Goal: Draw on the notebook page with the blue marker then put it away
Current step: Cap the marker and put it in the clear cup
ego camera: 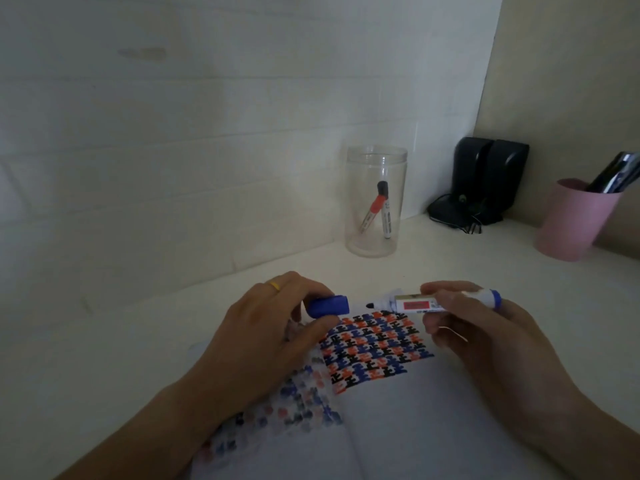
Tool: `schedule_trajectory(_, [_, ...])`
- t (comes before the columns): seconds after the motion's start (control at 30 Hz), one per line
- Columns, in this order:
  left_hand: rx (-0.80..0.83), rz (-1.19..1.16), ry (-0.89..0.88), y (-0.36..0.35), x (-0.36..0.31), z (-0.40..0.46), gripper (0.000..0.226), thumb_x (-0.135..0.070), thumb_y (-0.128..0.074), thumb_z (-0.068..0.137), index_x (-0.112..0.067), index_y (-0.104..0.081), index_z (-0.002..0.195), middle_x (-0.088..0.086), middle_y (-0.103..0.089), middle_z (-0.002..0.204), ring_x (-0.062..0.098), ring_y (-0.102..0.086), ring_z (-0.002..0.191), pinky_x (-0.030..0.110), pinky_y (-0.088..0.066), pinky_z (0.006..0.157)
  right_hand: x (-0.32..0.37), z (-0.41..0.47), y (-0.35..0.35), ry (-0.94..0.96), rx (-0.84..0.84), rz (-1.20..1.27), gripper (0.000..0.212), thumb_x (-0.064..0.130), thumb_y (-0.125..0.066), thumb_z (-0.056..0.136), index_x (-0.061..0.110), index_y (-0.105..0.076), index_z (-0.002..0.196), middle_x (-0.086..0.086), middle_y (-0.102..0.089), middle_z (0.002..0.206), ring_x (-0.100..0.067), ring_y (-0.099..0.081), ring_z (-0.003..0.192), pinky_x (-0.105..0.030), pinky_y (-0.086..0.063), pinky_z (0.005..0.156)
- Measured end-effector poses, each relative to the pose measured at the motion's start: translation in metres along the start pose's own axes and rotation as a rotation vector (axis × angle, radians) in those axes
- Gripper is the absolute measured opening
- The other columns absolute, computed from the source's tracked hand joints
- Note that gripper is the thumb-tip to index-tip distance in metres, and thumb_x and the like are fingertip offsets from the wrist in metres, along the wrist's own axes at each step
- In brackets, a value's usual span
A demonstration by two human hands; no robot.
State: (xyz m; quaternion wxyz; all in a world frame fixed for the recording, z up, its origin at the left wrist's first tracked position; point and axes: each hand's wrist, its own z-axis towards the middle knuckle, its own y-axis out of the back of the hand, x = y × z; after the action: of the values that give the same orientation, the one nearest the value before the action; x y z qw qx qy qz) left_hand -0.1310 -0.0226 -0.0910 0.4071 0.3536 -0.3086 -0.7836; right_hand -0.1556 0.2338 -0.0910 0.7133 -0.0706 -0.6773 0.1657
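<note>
The left hand (263, 327) is gripping the cap (329, 305), the right hand (485, 327) the blue marker (433, 301). The notebook (415, 427) is showing drawing; capping and putting away look left.

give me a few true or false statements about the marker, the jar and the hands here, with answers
1. The blue cap is on the blue marker. False: the left hand holds the cap apart from the bare tip.
2. The right hand holds the marker roughly level above the notebook. True.
3. The clear jar is empty. False: two markers stand in it, one red-capped, one black-capped.
4. The pink cup holds items. True.
</note>
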Motion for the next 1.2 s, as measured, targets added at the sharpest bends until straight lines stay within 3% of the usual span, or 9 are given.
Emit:
schedule_trajectory(0.1, [0.014,0.028,-0.025,0.001,-0.001,0.0,0.031,-0.055,-0.049,0.091,-0.035,-0.06,0.113,-0.02,-0.061,0.1,0.002,-0.054,0.086,0.01,-0.038,0.077,0.0,0.0,0.0,0.035,0.022,-0.039,0.032,0.026,-0.077,0.064,0.007,-0.078,0.089,-0.012,-0.077,0.082,-0.019,-0.071,0.073,-0.025,-0.057,0.062])
schedule_trajectory(0.27, [0.014,0.024,-0.062,0.002,-0.006,-0.001,0.033,-0.055,-0.046,0.094,-0.033,-0.059,0.113,-0.024,-0.054,0.098,-0.004,-0.049,0.086,0.004,-0.034,0.083,-0.001,-0.002,0.0,0.089,0.048,-0.125,0.068,0.052,-0.092,0.044,0.007,-0.078,0.093,-0.01,-0.078,0.087,-0.018,-0.073,0.076,-0.023,-0.057,0.062])
schedule_trajectory(0.5, [0.024,0.025,-0.131,0.001,-0.012,-0.003,0.032,-0.049,-0.049,0.095,-0.027,-0.062,0.115,-0.019,-0.058,0.1,-0.005,-0.047,0.088,0.006,-0.035,0.081,0.002,-0.009,-0.005,0.108,0.16,-0.235,0.066,0.06,-0.088,0.049,0.012,-0.079,0.094,-0.007,-0.079,0.094,-0.018,-0.076,0.087,-0.023,-0.058,0.063])
schedule_trajectory(0.63, [0.05,0.001,-0.169,0.005,-0.011,-0.003,0.028,-0.045,-0.05,0.098,-0.026,-0.06,0.117,-0.02,-0.053,0.101,-0.002,-0.049,0.088,0.009,-0.036,0.083,0.006,-0.01,-0.007,0.099,0.2,-0.256,0.058,0.053,-0.089,0.053,0.014,-0.08,0.095,-0.01,-0.08,0.099,-0.023,-0.077,0.093,-0.026,-0.061,0.067])
schedule_trajectory(0.73, [0.074,-0.029,-0.196,0.008,-0.016,-0.003,0.03,-0.044,-0.045,0.101,-0.023,-0.06,0.117,-0.016,-0.054,0.098,0.002,-0.052,0.083,0.01,-0.039,0.077,0.007,-0.01,-0.008,0.105,0.226,-0.228,0.052,0.044,-0.089,0.058,0.009,-0.081,0.095,-0.015,-0.081,0.091,-0.021,-0.078,0.08,-0.023,-0.059,0.067])
schedule_trajectory(0.87, [0.075,-0.079,-0.195,0.009,-0.023,-0.006,0.039,-0.049,-0.036,0.102,-0.021,-0.059,0.116,-0.021,-0.048,0.095,-0.012,-0.05,0.081,0.0,-0.036,0.072,0.007,-0.011,-0.008,0.106,0.243,-0.201,0.052,0.042,-0.089,0.059,0.006,-0.08,0.096,-0.018,-0.08,0.088,-0.024,-0.078,0.078,-0.024,-0.059,0.068])
schedule_trajectory(0.97, [0.076,-0.133,-0.177,0.01,-0.025,-0.008,0.037,-0.048,-0.035,0.103,-0.022,-0.06,0.112,-0.028,-0.047,0.09,-0.014,-0.051,0.079,0.001,-0.037,0.071,0.008,-0.01,-0.006,0.114,0.261,-0.195,0.048,0.039,-0.089,0.061,0.006,-0.081,0.096,-0.019,-0.08,0.091,-0.027,-0.078,0.081,-0.026,-0.06,0.07])
schedule_trajectory(1.07, [0.101,-0.199,-0.144,0.01,-0.028,-0.009,0.032,-0.048,-0.036,0.102,-0.027,-0.06,0.106,-0.035,-0.048,0.085,-0.009,-0.054,0.077,0.005,-0.037,0.068,0.008,-0.009,-0.006,0.14,0.295,-0.2,0.042,0.032,-0.087,0.063,0.006,-0.081,0.095,-0.018,-0.08,0.093,-0.026,-0.078,0.082,-0.026,-0.061,0.071])
schedule_trajectory(1.2, [0.111,-0.238,-0.132,0.011,-0.031,-0.011,0.019,-0.049,-0.038,0.102,-0.04,-0.054,0.098,-0.03,-0.054,0.08,-0.002,-0.056,0.074,0.008,-0.036,0.064,0.009,-0.009,-0.005,0.15,0.323,-0.201,0.035,0.028,-0.086,0.064,0.006,-0.081,0.091,-0.017,-0.08,0.09,-0.026,-0.078,0.08,-0.026,-0.06,0.068])
